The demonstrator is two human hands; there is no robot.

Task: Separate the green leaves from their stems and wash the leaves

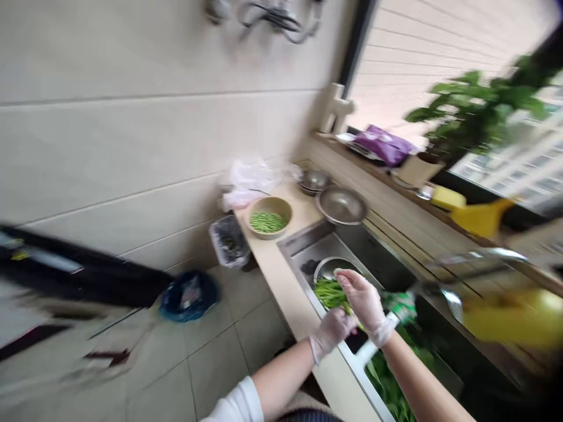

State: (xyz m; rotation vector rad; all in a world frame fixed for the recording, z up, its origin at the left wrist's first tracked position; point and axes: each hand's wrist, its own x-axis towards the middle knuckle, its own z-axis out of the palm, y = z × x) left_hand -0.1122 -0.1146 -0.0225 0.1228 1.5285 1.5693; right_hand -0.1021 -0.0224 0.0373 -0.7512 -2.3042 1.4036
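Both my hands wear clear plastic gloves and are over the sink (310, 234). My left hand (336, 329) is closed around a few green vegetable stems (347, 308), with a pinkish bit below its fingers. Just above and to the right, my right hand (364, 298) has its fingers pinched together; what they hold, if anything, cannot be made out. Beneath the hands, green stalks (326, 291) lie in the left basin by a metal bowl (336, 264), partly hidden by my right hand. Leafy greens (391, 381) fill part of the right basin.
A tan bowl of cut green pieces (268, 221) stands on the counter's far end, near metal bowls (342, 205). A lined bin (229, 241) hangs beside the counter. On the floor lies a blue bag (189, 298). The faucet (479, 256) reaches in from the right.
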